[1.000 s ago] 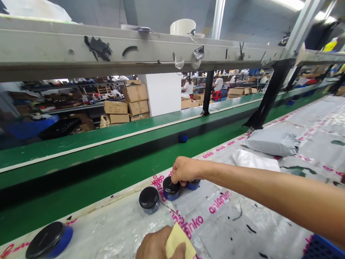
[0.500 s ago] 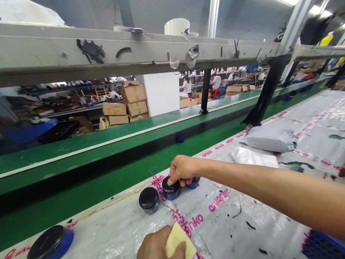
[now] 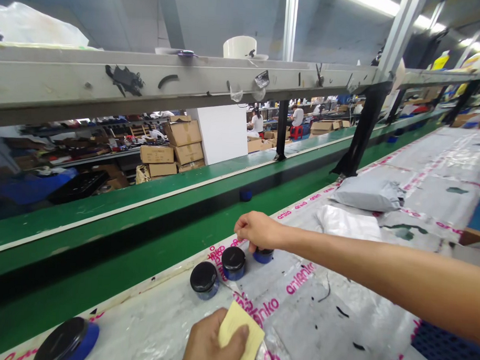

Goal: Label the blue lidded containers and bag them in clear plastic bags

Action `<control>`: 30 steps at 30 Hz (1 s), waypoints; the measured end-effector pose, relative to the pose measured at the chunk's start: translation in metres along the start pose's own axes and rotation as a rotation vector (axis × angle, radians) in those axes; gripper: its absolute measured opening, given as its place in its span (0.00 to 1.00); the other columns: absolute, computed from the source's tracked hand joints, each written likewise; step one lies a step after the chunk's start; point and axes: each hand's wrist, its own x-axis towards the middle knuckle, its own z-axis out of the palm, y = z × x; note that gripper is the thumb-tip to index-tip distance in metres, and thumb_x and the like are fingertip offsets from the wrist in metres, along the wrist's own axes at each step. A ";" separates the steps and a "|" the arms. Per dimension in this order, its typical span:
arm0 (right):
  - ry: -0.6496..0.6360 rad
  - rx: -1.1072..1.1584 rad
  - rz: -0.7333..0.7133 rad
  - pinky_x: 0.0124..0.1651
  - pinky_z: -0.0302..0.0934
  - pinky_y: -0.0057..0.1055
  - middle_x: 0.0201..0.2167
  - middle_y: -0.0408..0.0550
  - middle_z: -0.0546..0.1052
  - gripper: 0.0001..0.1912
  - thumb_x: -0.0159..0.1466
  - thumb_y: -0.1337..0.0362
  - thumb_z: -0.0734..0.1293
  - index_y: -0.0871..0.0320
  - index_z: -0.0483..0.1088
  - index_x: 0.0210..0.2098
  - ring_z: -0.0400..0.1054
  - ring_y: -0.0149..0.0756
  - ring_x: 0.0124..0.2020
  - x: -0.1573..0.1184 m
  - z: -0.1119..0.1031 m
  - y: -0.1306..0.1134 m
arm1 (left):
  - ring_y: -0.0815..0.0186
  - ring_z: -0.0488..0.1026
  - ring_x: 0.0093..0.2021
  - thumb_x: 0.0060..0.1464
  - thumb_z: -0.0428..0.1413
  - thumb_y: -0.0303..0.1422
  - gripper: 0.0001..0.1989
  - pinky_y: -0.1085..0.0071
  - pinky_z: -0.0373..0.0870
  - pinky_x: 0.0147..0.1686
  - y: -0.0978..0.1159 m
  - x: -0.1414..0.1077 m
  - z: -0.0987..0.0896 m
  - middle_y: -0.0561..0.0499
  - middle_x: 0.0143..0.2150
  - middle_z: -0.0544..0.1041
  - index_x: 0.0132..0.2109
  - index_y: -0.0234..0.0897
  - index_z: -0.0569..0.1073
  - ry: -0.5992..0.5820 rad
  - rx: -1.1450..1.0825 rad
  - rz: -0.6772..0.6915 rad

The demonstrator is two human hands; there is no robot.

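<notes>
My left hand (image 3: 214,339) grips a small yellow piece of paper (image 3: 242,332), thumb on top, at the bottom centre. Just above the row of round jars, my right hand (image 3: 257,230) has its fingers curled together; whether anything is pinched in them is hidden. Beneath it, a jar with a blue body (image 3: 263,256) is partly covered by the hand. To its left stand a middle jar with a glossy black lid (image 3: 233,259) and another black-lidded jar (image 3: 204,278). A larger-looking black-lidded blue jar (image 3: 67,339) is near the lower left corner, cut off by the frame.
A green conveyor belt (image 3: 175,227) runs beyond the plastic-covered table (image 3: 298,318), with a small blue item (image 3: 246,194) on it. A grey shelf beam (image 3: 188,76) crosses above. Plastic packages (image 3: 367,194) lie right; a blue basket (image 3: 450,347) is lower right. People sit far off.
My right hand has lifted off the middle jar's lid and moved slightly right, uncovering that jar. My left hand still holds the yellow paper. The view has shifted slightly.
</notes>
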 end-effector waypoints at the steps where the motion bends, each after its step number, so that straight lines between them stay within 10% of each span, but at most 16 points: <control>1: 0.046 0.003 -0.042 0.21 0.56 0.18 0.25 0.43 0.76 0.05 0.63 0.73 0.65 0.60 0.72 0.38 0.69 0.26 0.20 -0.007 0.001 0.001 | 0.60 0.73 0.31 0.49 0.57 0.53 0.23 0.71 0.66 0.31 0.002 0.000 -0.001 0.48 0.29 0.79 0.32 0.35 0.77 0.012 -0.060 -0.002; 10: -0.157 0.055 -0.151 0.24 0.54 0.20 0.25 0.40 0.74 0.06 0.59 0.67 0.69 0.59 0.77 0.35 0.64 0.28 0.26 -0.075 0.024 0.027 | 0.65 0.69 0.25 0.50 0.59 0.56 0.27 0.73 0.64 0.25 0.010 -0.005 -0.009 0.49 0.26 0.76 0.39 0.33 0.78 0.077 -0.258 -0.046; 30: -0.337 0.169 0.053 0.13 0.52 0.18 0.16 0.38 0.71 0.09 0.45 0.71 0.64 0.57 0.72 0.26 0.62 0.28 0.17 -0.060 0.045 0.031 | 0.64 0.67 0.30 0.55 0.52 0.48 0.20 0.72 0.62 0.28 0.011 -0.007 -0.006 0.51 0.27 0.73 0.31 0.35 0.73 0.045 -0.014 0.018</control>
